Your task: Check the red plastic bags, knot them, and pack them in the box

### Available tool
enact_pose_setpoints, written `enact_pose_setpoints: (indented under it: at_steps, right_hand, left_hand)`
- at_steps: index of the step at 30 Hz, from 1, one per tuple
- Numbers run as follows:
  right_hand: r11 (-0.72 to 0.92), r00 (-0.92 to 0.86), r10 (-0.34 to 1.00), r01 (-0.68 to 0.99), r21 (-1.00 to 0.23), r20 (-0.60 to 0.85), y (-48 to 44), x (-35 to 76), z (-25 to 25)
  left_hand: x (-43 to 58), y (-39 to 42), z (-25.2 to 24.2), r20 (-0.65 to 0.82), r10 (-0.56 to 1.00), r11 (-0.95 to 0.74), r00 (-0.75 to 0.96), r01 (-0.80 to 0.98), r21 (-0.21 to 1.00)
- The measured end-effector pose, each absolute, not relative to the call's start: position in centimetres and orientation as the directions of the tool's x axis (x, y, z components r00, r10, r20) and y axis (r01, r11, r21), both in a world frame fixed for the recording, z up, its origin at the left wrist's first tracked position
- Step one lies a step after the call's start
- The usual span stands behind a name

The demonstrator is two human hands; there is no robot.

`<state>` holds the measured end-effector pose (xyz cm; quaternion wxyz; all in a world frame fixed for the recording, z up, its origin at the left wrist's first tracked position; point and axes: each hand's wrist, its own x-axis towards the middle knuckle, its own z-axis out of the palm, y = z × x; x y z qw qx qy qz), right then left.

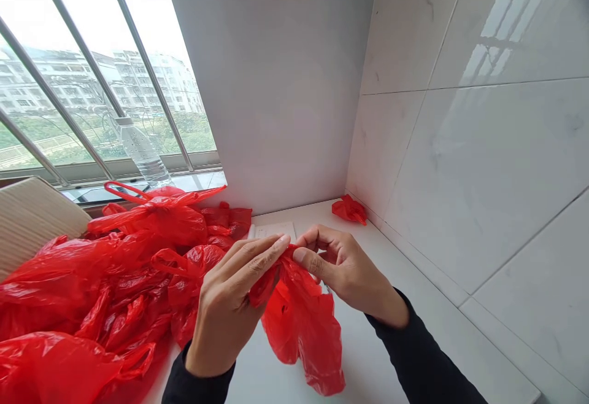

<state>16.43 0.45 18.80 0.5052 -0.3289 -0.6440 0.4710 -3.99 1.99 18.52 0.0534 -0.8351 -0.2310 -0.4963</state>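
Observation:
My left hand [234, 299] and my right hand [340, 266] meet in front of me above a white counter [414, 324]. Both pinch the top of one red plastic bag [304, 324], fingers pressed together on its gathered upper edge. The bag hangs down crumpled below my hands, its lower end reaching the counter. Dark sleeves cover both wrists.
A large heap of red plastic bags [105, 275] fills the left side of the counter. A small knotted red bag [350, 209] lies in the far corner by the tiled wall. A clear water bottle [142, 152] stands on the window sill. A beige ribbed object [32, 213] sits at far left.

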Motion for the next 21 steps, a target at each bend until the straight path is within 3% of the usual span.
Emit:
enact_pose_setpoints:
  at_steps: [6, 13, 21]
  right_hand:
    - [0.343, -0.220, 0.914, -0.036, -0.939, 0.342, 0.4, 16.6, 18.9]
    - [0.374, -0.203, 0.905, -0.038, -0.927, 0.374, 0.6, 16.9, 18.7]
    - [0.383, -0.197, 0.904, -0.024, -0.923, 0.380, 0.9, 16.9, 18.7]
  left_hand:
    - [-3.5, 1.6, 18.7, 0.892, 0.374, -0.846, 0.255, 0.488, 0.215]
    - [-4.0, 1.7, 18.6, 0.914, 0.295, -0.874, 0.277, 0.465, 0.142]
    - [-4.6, 1.6, 18.3, 0.897, 0.330, -0.846, 0.295, 0.513, 0.143]
